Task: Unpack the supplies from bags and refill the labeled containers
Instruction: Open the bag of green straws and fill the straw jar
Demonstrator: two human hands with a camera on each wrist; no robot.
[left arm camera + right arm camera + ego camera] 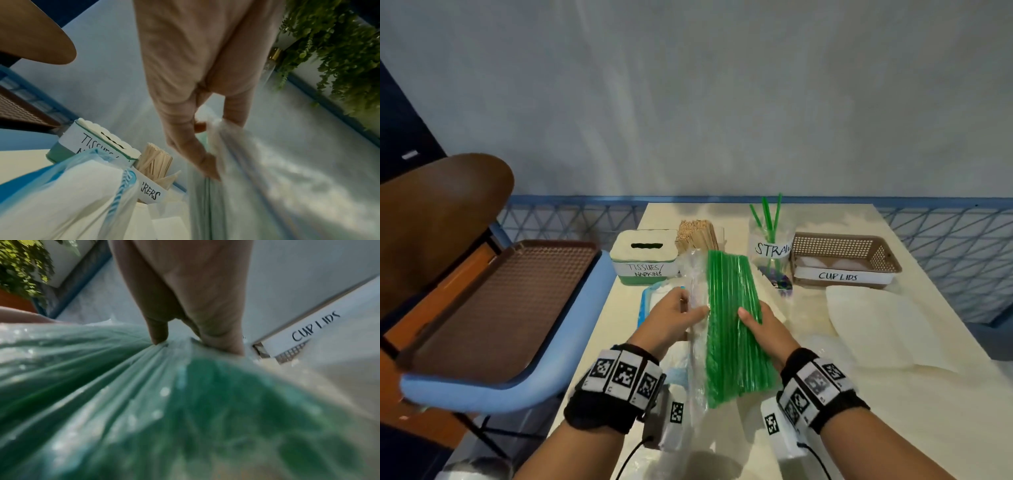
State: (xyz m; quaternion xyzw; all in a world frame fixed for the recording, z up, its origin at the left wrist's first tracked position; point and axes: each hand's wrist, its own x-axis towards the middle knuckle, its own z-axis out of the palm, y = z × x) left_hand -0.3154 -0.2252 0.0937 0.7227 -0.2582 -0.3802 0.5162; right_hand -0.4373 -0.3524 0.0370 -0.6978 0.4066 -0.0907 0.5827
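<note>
A clear plastic bag of green straws [732, 329] is held above the table's near middle. My right hand [760, 325] grips its right side, thumb on top [158, 331]. My left hand [678, 315] pinches the loose clear plastic [224, 134] along the bag's left edge. Behind them stands the clear "STRAWS" jar [770, 248] with a few green straws in it. To its left are the "TISSUES/NAPKINS" box [643, 257] and a holder of wooden stirrers [697, 234]. The brown "CUP LIDS" basket [842, 257] is at the right.
A blue-and-white pack of tissues [650, 301] lies under my left hand. White bags [876, 325] lie on the right of the cream table [859, 411]. A chair [441, 212] carrying a brown tray [493, 301] stands close on the left. A wall runs behind the table.
</note>
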